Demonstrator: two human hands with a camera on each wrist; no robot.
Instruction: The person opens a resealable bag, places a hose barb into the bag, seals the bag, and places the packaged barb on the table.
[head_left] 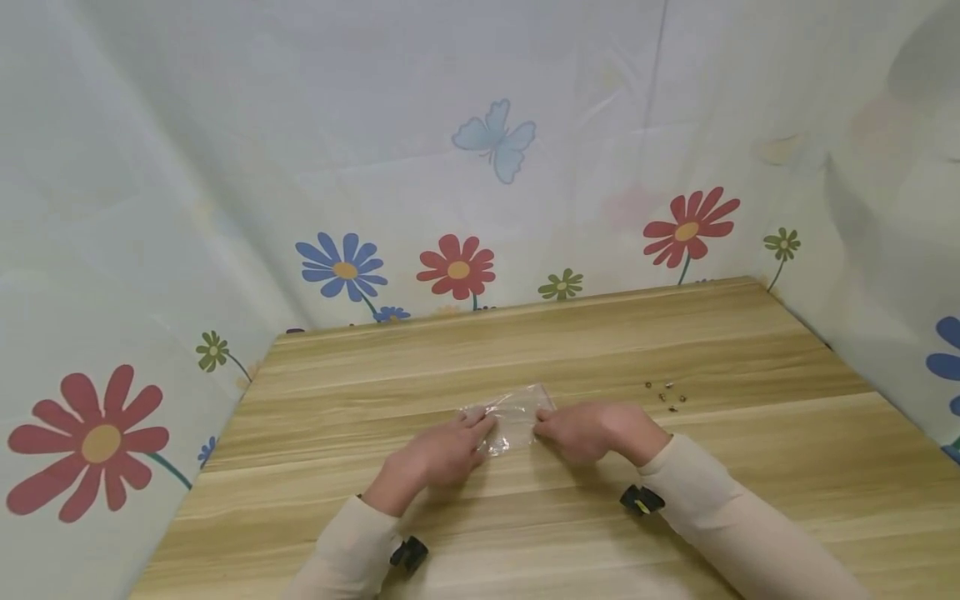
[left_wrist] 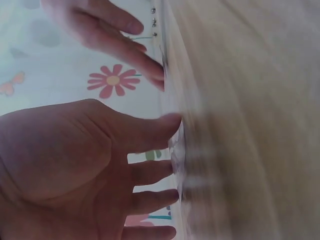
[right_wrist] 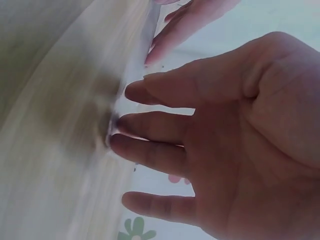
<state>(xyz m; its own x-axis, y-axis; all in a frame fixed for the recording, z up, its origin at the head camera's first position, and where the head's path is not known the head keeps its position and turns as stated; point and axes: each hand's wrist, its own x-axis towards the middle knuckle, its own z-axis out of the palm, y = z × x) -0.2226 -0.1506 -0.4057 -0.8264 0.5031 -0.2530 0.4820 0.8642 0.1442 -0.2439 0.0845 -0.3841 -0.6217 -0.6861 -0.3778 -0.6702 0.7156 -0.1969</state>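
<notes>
Fingers (right_wrist: 155, 156) mostly straight, gripping nothing, I watch the left hand (head_left: 448, 450) and right hand (head_left: 591, 429) touch the clear bag (head_left: 514, 419).

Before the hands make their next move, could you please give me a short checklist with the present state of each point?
1. Clear plastic film on the wooden table: ok, it lies between the hands.
2. Left hand placed: ok, fingertips at the film's left part.
3. Right hand placed: ok, fingertips at the film's right edge.
4. Film smooth: not ok, creases and glints show across it.
5. Small loose pieces clear of the film: ok, they lie apart from it, beyond the right hand and to its right.
6. Whether the film is a bag with an opening: cannot tell, no mouth shows clearly.
</notes>
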